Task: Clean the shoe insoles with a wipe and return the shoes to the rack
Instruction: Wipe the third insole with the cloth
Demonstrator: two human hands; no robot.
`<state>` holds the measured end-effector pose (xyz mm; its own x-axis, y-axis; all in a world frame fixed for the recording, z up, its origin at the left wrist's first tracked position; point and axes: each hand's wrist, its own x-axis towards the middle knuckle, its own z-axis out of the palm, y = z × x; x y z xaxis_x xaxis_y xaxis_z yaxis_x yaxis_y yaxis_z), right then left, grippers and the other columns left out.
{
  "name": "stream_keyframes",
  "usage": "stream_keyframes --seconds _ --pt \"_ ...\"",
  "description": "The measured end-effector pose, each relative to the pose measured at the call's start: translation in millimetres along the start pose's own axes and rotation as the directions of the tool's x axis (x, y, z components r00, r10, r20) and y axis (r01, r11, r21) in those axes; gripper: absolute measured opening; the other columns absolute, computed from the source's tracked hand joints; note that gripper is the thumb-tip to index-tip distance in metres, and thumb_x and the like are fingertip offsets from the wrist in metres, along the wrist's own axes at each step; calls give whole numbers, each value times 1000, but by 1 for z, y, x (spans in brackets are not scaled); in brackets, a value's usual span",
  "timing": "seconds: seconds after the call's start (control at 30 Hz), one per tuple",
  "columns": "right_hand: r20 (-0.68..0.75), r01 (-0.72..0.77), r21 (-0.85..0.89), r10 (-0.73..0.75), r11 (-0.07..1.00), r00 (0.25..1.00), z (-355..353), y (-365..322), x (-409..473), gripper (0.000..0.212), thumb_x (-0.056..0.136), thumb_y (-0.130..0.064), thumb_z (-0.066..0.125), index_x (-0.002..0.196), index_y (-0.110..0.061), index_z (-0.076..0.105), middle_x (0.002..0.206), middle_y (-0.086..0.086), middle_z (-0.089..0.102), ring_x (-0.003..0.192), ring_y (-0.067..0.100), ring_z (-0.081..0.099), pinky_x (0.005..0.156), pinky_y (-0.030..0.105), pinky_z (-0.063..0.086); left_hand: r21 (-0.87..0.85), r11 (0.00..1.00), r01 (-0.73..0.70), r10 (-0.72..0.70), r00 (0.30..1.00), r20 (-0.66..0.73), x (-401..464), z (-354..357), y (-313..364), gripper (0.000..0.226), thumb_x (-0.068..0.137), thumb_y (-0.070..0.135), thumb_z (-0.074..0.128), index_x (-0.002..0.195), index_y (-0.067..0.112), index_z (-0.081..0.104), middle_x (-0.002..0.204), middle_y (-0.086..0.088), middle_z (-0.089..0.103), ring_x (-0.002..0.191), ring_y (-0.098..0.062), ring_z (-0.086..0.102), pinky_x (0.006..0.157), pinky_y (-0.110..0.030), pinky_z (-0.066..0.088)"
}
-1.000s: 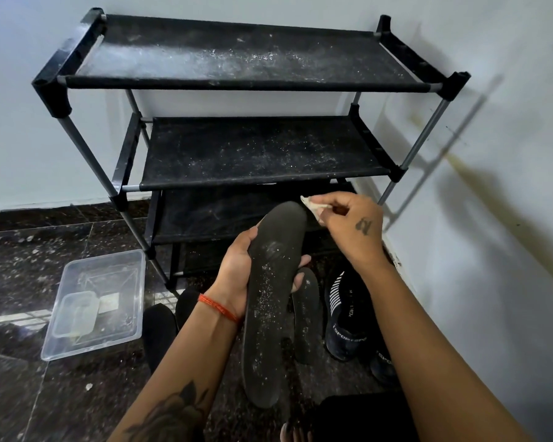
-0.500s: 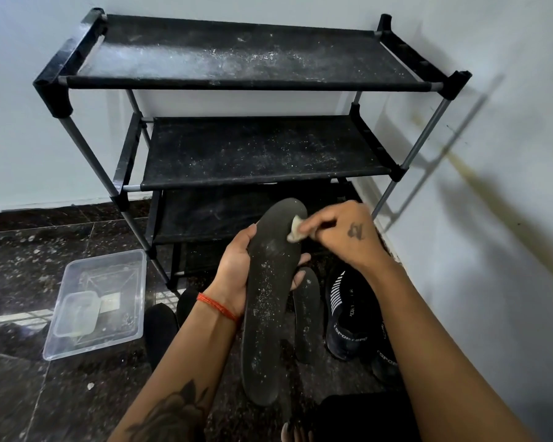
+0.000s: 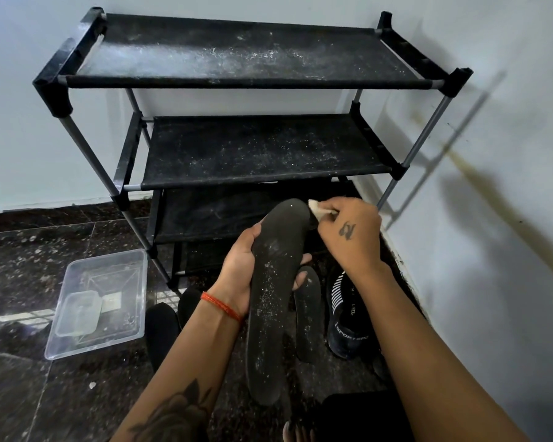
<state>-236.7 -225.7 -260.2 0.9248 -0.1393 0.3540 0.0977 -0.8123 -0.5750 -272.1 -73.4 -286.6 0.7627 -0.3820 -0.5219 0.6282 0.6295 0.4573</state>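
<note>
In front of the rack (image 3: 256,151), our left hand (image 3: 240,266) grips a dusty insole (image 3: 275,282) at its middle, fingers curled round it. Our right hand (image 3: 348,232) pinches a wipe (image 3: 315,211) against the insole's toe end. A shoe (image 3: 345,314) sits on the floor below.

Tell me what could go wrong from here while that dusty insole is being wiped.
The small white wipe, pinched by the right hand, sits at the long dark insole's toe edge; most white specks lie lower and may be missed. Loosened dust could fall onto the second dark insole and black sport shoe below.
</note>
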Motion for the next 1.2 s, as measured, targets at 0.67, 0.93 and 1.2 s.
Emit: stream_keyframes --seconds 0.67,0.93,1.2 --pt "-16 207 93 -207 974 978 12 -14 -5 18 80 -9 64 96 -12 71 89 3 63 76 10 56 68 16 41 47 998 -34 31 997 74 2 0 0 49 97 44 38 138 19 47 100 -14 70 83 -31 70 76 -47 52" --pt "89 -23 -124 35 992 995 5 6 -1 19 79 -9 59 94 -10 69 97 11 62 86 23 58 70 21 39 10 1000 -20 19 999 50 4 -4 0 46 96 46 39 137 27 48 129 -16 58 108 -40 62 75 -48 54" --pt "-28 198 81 -196 977 980 12 -11 -3 12 81 -4 62 91 -9 67 96 6 60 80 13 56 72 15 39 29 1000 -11 9 998 63 4 -4 0 49 97 47 37 139 24 46 119 -17 63 98 -36 66 79 -49 52"
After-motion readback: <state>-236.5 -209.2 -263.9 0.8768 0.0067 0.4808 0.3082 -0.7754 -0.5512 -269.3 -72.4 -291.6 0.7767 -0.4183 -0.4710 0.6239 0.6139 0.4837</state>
